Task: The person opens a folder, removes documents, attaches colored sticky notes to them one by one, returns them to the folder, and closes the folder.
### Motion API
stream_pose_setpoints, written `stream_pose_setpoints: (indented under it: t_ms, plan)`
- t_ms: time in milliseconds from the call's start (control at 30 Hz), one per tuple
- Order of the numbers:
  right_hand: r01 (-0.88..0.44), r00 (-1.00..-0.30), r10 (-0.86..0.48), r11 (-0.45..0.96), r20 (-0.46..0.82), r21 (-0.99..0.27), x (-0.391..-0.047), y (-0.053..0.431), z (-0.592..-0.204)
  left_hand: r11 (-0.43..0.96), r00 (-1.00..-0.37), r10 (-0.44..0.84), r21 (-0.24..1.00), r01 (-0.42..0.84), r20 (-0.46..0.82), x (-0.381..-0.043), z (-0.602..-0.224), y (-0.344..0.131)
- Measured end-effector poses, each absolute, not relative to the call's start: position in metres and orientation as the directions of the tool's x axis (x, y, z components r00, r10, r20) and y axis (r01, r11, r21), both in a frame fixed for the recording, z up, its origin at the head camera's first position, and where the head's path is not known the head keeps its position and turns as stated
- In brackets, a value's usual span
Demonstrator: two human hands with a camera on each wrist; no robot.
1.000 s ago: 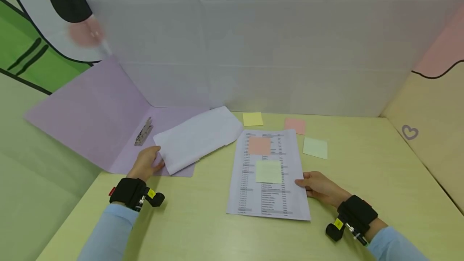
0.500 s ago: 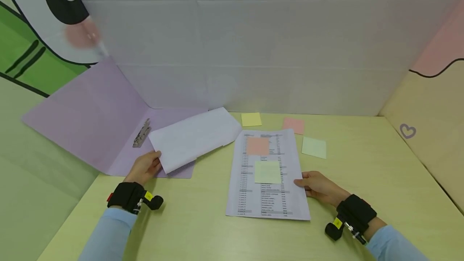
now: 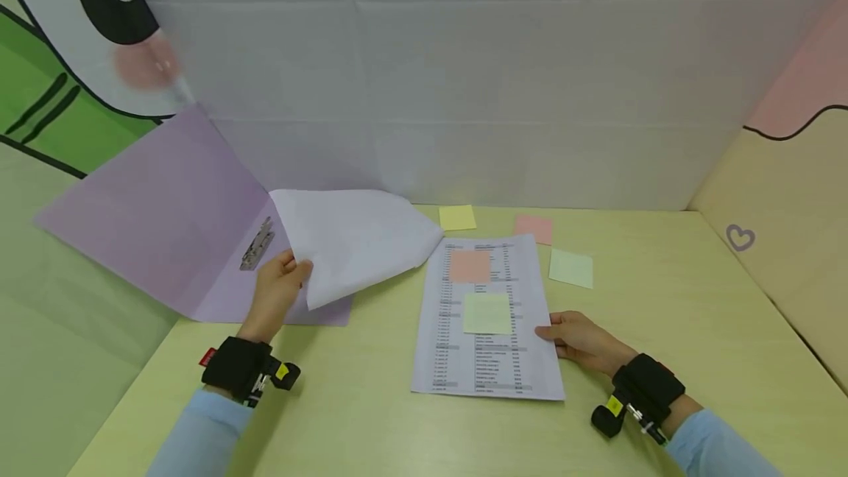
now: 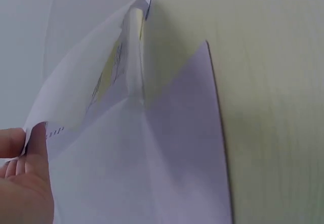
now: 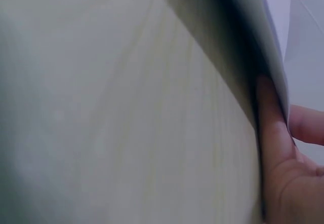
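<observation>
My left hand (image 3: 278,293) pinches the left edge of a white paper sheet (image 3: 358,241) between thumb and fingers. The sheet curves up above an open purple folder (image 3: 165,219), which has a metal clip (image 3: 257,245) near its fold. In the left wrist view, printing shows on the underside of the lifted paper (image 4: 76,87). My right hand (image 3: 583,341) pinches the right edge of a printed sheet (image 3: 457,374), thumb on top and fingers beneath. A pink sticky note (image 3: 470,266) and a pale green sticky note (image 3: 487,313) lie on that sheet.
On the table (image 3: 358,418), behind and right of the printed sheet, lie a yellow note (image 3: 457,217), a pink note (image 3: 534,228) and a pale green note (image 3: 571,269). A grey-white panel (image 3: 464,94) rises along the back. The folder's raised cover leans against the left wall.
My left hand has gone from the sheet's lower left corner to gripping its edge, turning inward and lifting it; the paper now curves upward. My right hand stays at the printed sheet's edge.
</observation>
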State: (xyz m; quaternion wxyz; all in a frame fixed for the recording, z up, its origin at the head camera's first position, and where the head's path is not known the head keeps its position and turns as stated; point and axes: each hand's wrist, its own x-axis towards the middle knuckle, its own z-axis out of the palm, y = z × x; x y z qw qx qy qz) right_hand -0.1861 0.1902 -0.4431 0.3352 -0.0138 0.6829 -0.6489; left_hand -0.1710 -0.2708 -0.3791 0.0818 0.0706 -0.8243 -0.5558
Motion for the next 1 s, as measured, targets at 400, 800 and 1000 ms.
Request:
stream_pose_setpoints:
  t_ms: [400,800,1000]
  plan:
    - [0.416,-0.773,-0.467,0.139,-0.43,-0.899,-0.187,0.191,-0.446,0.658,-0.826,0.054,0.602,0.452,0.561,-0.15,-0.354,-0.199]
    - [0.406,-0.769,-0.487,0.129,-0.414,-0.905,-0.189,0.192,-0.448,0.766,-0.745,0.315,0.306,0.565,0.588,-0.13,-0.361,-0.144]
    - [0.395,-0.766,-0.504,0.122,-0.4,-0.911,-0.189,0.194,-0.447,0.769,-0.777,0.385,0.292,0.568,0.498,-0.121,-0.366,-0.121]
